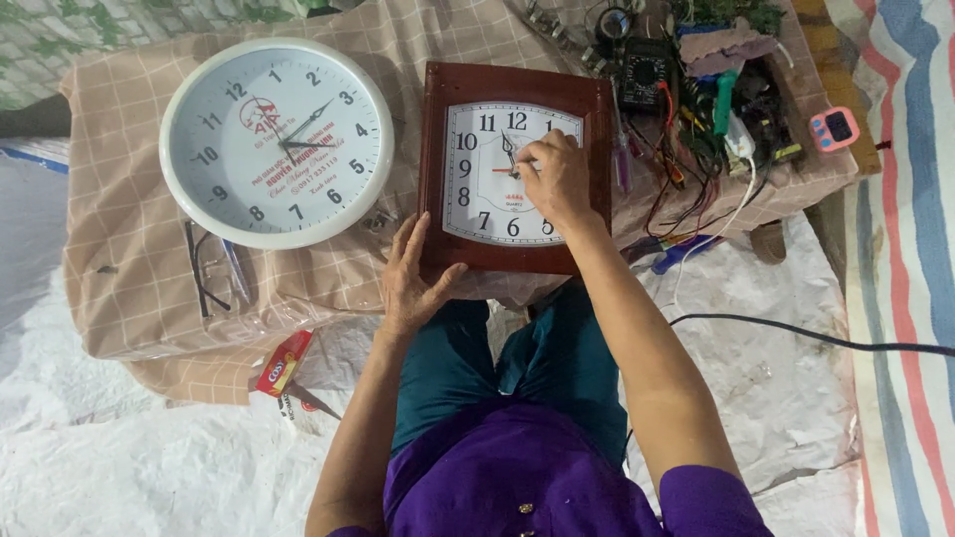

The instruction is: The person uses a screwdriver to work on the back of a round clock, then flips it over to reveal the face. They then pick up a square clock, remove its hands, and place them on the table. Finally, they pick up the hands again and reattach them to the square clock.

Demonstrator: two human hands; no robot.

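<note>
A square brown-framed wall clock [435, 159] with a white dial lies on the low cloth-covered table [129, 268] in front of me. My left hand [411, 278] grips its lower left corner, thumb on the frame. My right hand [553, 175] rests on the dial with fingers pinched at the hands near the centre. A round white wall clock [276, 142] lies to the left, untouched.
Eyeglasses [211, 268] lie below the round clock. A multimeter [644, 73], wires and tools crowd the table's right end, with a small pink timer [834, 128] beyond. A black cable [796, 333] runs over the white sheet. A red packet [284, 363] lies on the floor.
</note>
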